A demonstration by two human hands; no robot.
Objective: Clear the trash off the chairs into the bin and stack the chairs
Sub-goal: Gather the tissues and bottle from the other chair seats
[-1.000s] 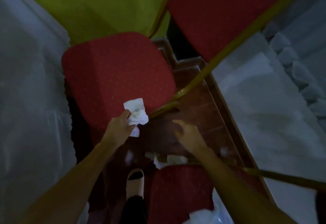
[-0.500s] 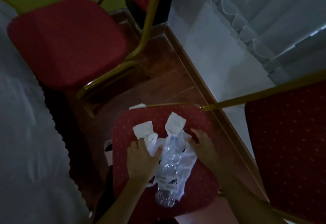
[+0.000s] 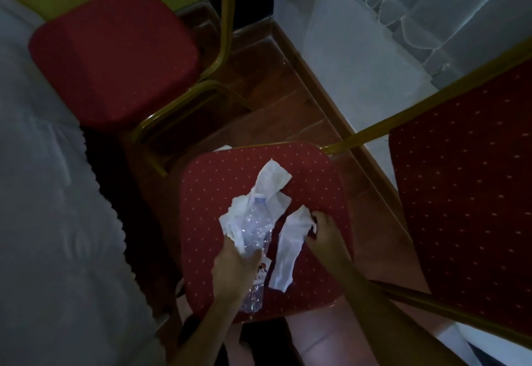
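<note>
Red, dotted cloth covers the near chair (image 3: 325, 181), and all the trash in view lies on its seat. A crushed bottle (image 3: 254, 230) lies with its long axis running from the cap at the far end toward the person, with crumpled tissues (image 3: 272, 184) heaped around its upper half. The left hand (image 3: 234, 267) is curled over the bottle's middle and the tissue (image 3: 230, 221) just left of it, fingers closed around them (the grip looks firm, though the palm hides the contact). The right hand (image 3: 324, 234) pinches the top end of a long paper strip (image 3: 288, 250) lying just right of the bottle and roughly parallel to it. So each hand is on its own piece. No bin shows here. A second chair (image 3: 115, 57) stands beyond, its seat bare, and a third (image 3: 466, 193) stands to the right.
</note>
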